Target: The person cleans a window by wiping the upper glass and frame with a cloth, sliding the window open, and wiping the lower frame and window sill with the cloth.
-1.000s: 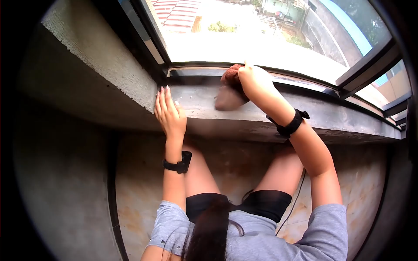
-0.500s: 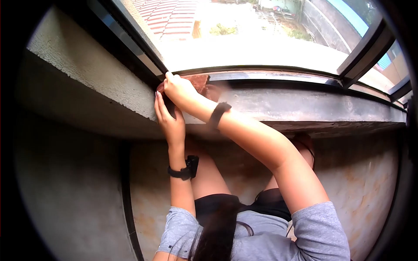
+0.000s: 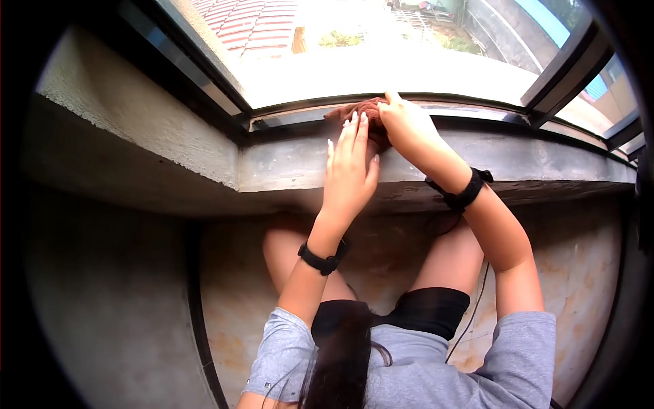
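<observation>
A reddish-brown cloth point(image 3: 366, 108) lies bunched against the lower window frame point(image 3: 449, 112), above the grey sill point(image 3: 477, 153). My right hand point(image 3: 411, 128) grips the cloth's right side, fingers curled, partly hidden by the back of the hand. From below, my left hand point(image 3: 349, 169) reaches up with its fingers stretched out and their tips resting on the cloth. Its thumb stands apart from the fingers. Part of the cloth hangs below the frame, behind my left fingers. Black bands circle both wrists.
Bright window glass point(image 3: 388, 65) rises behind the frame. On the left, a dark upright frame point(image 3: 204, 82) meets a rough plaster wall edge point(image 3: 136, 116). An upright bar point(image 3: 569, 78) divides the window on the right. My legs are under the sill.
Both hands and the cloth have moved right along the frame, away from the left corner. My left fingers now lie on the cloth's front.
</observation>
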Motion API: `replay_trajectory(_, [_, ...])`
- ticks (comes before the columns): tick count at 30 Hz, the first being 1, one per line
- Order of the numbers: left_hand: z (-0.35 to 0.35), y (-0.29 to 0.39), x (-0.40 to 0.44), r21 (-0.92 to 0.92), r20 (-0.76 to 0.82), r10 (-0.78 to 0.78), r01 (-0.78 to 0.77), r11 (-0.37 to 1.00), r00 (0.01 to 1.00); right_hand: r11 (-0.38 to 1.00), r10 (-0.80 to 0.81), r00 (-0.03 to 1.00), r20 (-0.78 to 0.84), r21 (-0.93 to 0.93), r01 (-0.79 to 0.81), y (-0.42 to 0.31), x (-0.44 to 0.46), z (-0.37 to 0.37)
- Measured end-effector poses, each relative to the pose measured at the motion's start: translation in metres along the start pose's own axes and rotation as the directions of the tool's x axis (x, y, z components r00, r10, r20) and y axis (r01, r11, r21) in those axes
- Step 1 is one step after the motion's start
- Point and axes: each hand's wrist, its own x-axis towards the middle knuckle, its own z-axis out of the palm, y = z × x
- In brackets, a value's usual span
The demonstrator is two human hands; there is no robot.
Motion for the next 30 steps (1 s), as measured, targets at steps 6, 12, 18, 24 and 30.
replay_trajectory(6, [0.05,0.024,0.004,0.258,-0.036,0.098,-0.085,0.962,0.995,0.931,0.217,0.971,-0.104,-0.276,-0.238,0.118,-0.074,-0.078])
replay_trajectory(12, [0.05,0.018,0.002,0.272,-0.003,0.108,-0.104,0.957,0.994,0.895,0.42,0.863,-0.282,-0.027,-0.445,0.14,-0.119,-0.155])
replay_trajectory(18, [0.049,0.021,0.005,0.256,-0.03,0.092,-0.082,0.963,0.995,0.919,0.294,0.891,-0.345,0.359,-0.164,0.105,-0.095,-0.14])
replay_trajectory(24, [0.047,0.022,0.004,0.259,-0.045,0.06,-0.046,0.965,0.997,0.916,-0.401,0.881,-0.251,-0.135,0.378,0.056,-0.049,-0.068])
replay_trajectory(30, [0.051,0.022,0.006,0.303,-0.061,0.064,-0.042,0.952,0.996,0.945,-0.321,0.945,-0.058,-0.092,0.315,0.082,-0.058,-0.041])
